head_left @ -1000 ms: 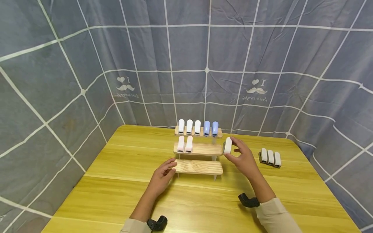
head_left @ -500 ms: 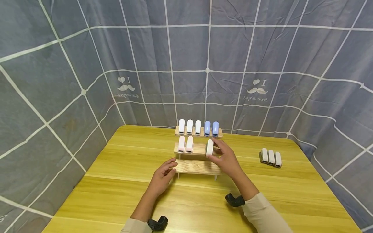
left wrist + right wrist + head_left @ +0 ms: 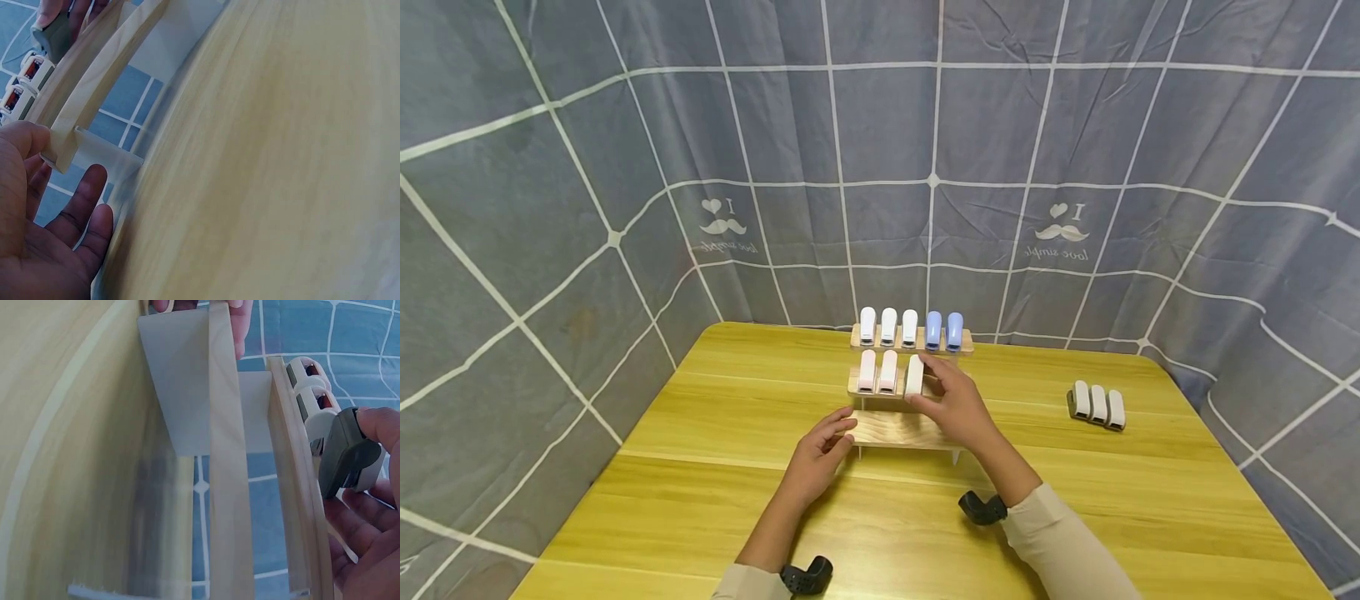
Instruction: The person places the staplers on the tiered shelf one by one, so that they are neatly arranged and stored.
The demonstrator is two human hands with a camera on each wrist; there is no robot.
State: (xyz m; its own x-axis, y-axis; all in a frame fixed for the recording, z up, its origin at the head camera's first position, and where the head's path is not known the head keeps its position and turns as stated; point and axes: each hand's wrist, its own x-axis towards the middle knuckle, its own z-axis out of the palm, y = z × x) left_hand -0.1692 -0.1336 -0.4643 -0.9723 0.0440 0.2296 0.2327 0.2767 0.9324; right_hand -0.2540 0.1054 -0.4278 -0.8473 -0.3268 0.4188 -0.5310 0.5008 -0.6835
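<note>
Grey-blue curtain (image 3: 880, 125) w/ white grid hung at back + sides; mirrored print (image 3: 1062, 253) read "I love simple" w/ heart (image 3: 1059, 211), moustache (image 3: 1062, 234). Table (image 3: 700, 467) yellow wood-grain. R hand (image 3: 958, 408) pinched white/grey stapler (image 3: 914, 375) betw thumb + fingers, at mid shelf (image 3: 303, 487), just R of pink-white staplers (image 3: 867, 372); shelf contact unclear. L hand (image 3: 814, 460) pinched L end of bottom shelf (image 3: 895, 429). Three spare staplers (image 3: 1098, 405) on table, far R.

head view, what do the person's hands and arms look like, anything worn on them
The left hand and right hand wear no gloves. The left sleeve and right sleeve are plain beige. By each cuff is a curved black wrist device, with no cable visible.
</note>
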